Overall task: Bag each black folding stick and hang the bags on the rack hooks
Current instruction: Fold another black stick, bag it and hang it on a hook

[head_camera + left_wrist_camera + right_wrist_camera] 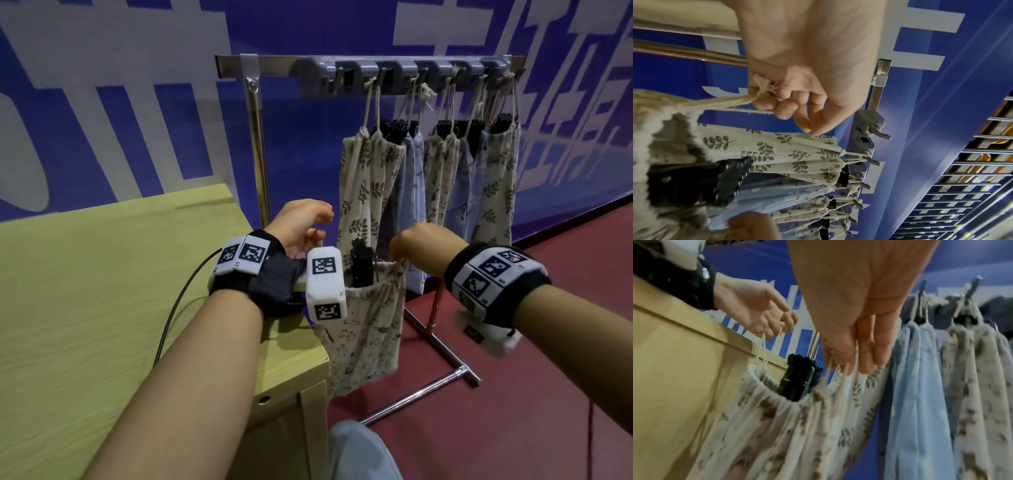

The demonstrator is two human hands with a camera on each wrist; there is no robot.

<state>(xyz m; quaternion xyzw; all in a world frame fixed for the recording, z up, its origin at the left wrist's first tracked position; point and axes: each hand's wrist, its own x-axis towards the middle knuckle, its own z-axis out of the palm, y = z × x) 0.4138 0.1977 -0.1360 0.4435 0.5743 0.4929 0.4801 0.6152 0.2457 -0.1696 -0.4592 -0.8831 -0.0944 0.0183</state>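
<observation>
A cream leaf-print drawstring bag [370,329] hangs beside the table corner between my two hands. A black folding stick [362,265] pokes out of its mouth. My left hand [308,233] pinches the cream drawstring [748,99] on the bag's left side, its knotted end by my fingers [785,108]. My right hand [400,253] pinches the cord at the bag's right rim, fingers [867,356] pointing down. The stick [799,381] stands upright in the gathered opening. Behind, the grey hook rail [404,73] carries several filled bags [373,178]; its leftmost hook [879,133] is bare.
The yellow-green wooden table [102,274] lies at my left, with a black cable [171,318] across it. The rack's metal post [257,144] and floor bars [428,387] stand on red floor. My knee [359,452] shows at the bottom.
</observation>
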